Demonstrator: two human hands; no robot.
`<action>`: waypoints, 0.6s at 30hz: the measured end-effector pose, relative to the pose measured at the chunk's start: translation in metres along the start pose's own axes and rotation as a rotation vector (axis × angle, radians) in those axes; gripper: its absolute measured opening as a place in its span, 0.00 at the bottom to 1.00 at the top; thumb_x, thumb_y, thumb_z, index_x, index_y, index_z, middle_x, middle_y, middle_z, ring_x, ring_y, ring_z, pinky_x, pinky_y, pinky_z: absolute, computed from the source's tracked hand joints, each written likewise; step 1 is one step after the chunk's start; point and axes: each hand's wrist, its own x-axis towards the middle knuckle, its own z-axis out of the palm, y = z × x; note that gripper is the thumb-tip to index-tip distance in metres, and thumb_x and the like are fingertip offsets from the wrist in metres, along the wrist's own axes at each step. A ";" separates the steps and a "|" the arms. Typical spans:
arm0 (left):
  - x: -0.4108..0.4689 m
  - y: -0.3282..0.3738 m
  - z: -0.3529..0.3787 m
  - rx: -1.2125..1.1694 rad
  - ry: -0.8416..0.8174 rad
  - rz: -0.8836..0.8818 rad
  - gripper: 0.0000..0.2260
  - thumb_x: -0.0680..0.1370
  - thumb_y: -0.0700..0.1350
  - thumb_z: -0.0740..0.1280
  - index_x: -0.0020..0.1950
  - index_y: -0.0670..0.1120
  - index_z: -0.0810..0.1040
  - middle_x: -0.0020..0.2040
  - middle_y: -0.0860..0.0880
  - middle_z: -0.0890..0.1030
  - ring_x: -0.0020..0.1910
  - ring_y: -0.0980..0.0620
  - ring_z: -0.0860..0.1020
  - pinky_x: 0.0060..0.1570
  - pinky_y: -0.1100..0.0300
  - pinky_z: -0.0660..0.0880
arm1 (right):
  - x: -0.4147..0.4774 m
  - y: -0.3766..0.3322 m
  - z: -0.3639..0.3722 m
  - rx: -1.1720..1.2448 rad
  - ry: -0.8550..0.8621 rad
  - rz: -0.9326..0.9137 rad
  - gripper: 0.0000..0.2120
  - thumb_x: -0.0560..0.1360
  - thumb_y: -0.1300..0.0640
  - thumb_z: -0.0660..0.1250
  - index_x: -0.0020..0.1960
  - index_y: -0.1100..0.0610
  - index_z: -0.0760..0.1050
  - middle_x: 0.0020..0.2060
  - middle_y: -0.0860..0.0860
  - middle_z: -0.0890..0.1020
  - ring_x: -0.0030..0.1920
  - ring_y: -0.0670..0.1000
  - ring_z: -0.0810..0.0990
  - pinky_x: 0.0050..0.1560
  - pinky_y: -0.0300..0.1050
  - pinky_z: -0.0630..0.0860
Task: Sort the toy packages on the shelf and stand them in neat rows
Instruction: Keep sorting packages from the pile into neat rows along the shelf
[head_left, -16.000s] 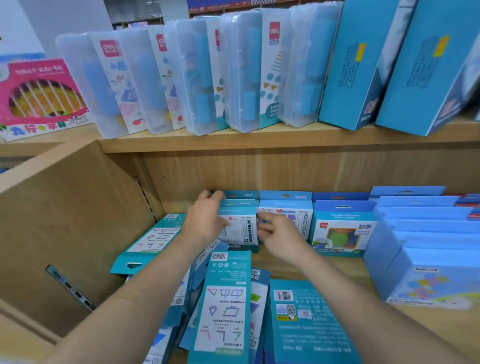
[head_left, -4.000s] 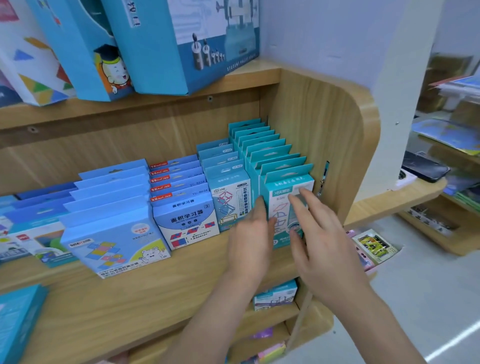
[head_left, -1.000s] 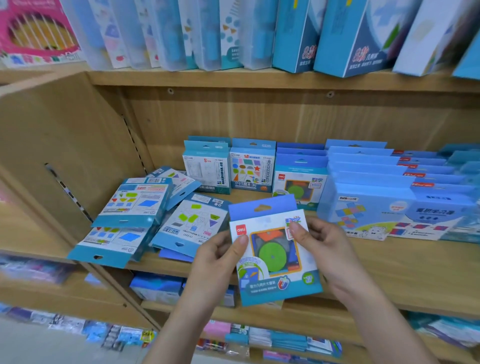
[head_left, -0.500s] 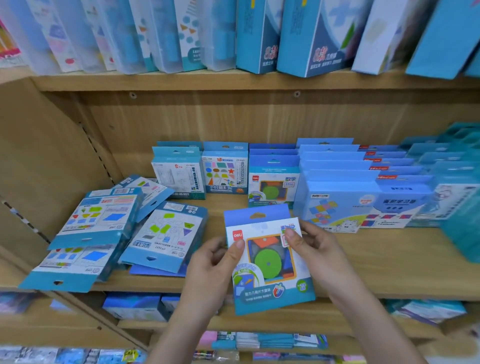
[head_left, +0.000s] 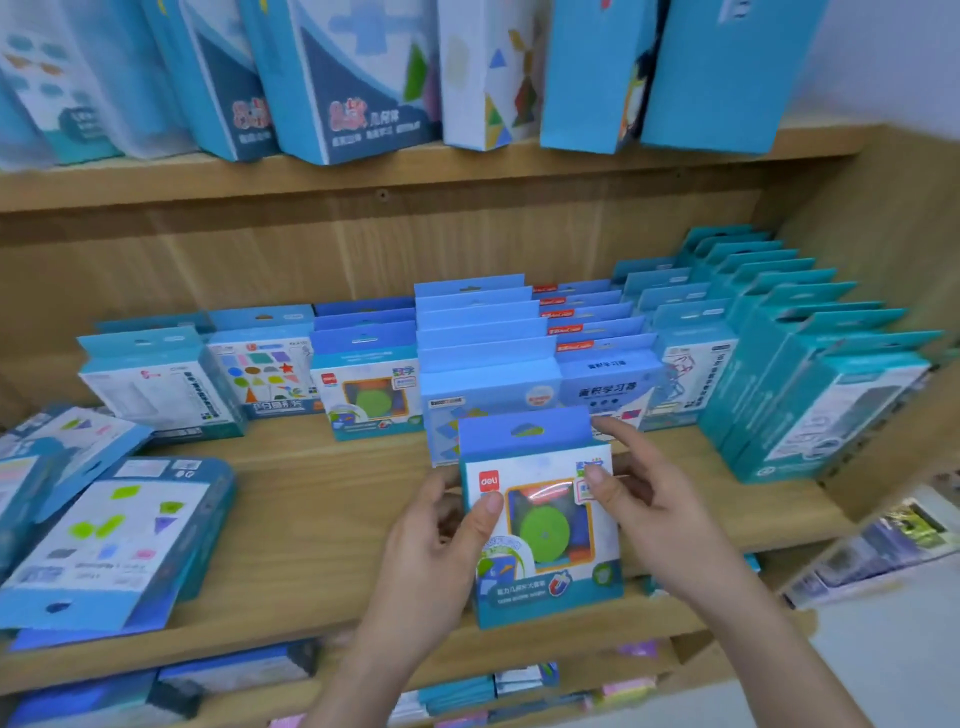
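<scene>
**Left hand (head_left: 431, 561) and right hand (head_left: 660, 519) hold green-disc package (head_left: 545, 535) at shelf (head_left: 311, 499)**

Left hand grips package's 9 o'clock edge, thumb on front. Right hand pinches 2 o'clock corner, index finger out. Package upright, front to camera. At 12 to 3 o'clock, standing rows (head_left: 597, 353); at 11, matching package (head_left: 371, 395). At 9, flat packages (head_left: 114, 540). On upper shelf (head_left: 467, 171), tall boxes (head_left: 353, 78).

Two hands — left hand (head_left: 431, 566) and right hand (head_left: 660, 525), one held package (head_left: 545, 535), five red-labelled packages (head_left: 608, 374) in one row.
</scene>
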 end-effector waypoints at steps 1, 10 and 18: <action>0.001 0.000 0.011 -0.016 0.003 -0.019 0.16 0.70 0.53 0.66 0.55 0.49 0.75 0.44 0.52 0.85 0.43 0.53 0.84 0.42 0.57 0.80 | 0.001 0.002 -0.011 0.009 -0.005 0.004 0.18 0.76 0.56 0.65 0.58 0.36 0.70 0.38 0.44 0.82 0.43 0.46 0.81 0.43 0.38 0.77; 0.003 0.017 0.064 -0.235 0.119 -0.195 0.11 0.76 0.43 0.66 0.57 0.47 0.76 0.41 0.45 0.85 0.39 0.47 0.84 0.37 0.53 0.81 | 0.015 0.012 -0.061 0.097 -0.113 0.138 0.29 0.64 0.32 0.69 0.63 0.33 0.68 0.40 0.73 0.74 0.43 0.70 0.75 0.45 0.50 0.70; -0.003 0.037 -0.025 -0.021 0.111 -0.166 0.16 0.72 0.35 0.70 0.57 0.44 0.73 0.44 0.45 0.85 0.41 0.51 0.83 0.38 0.61 0.77 | 0.034 -0.034 0.008 -0.245 -0.290 -0.204 0.25 0.74 0.43 0.61 0.69 0.34 0.60 0.33 0.45 0.77 0.33 0.45 0.72 0.37 0.41 0.71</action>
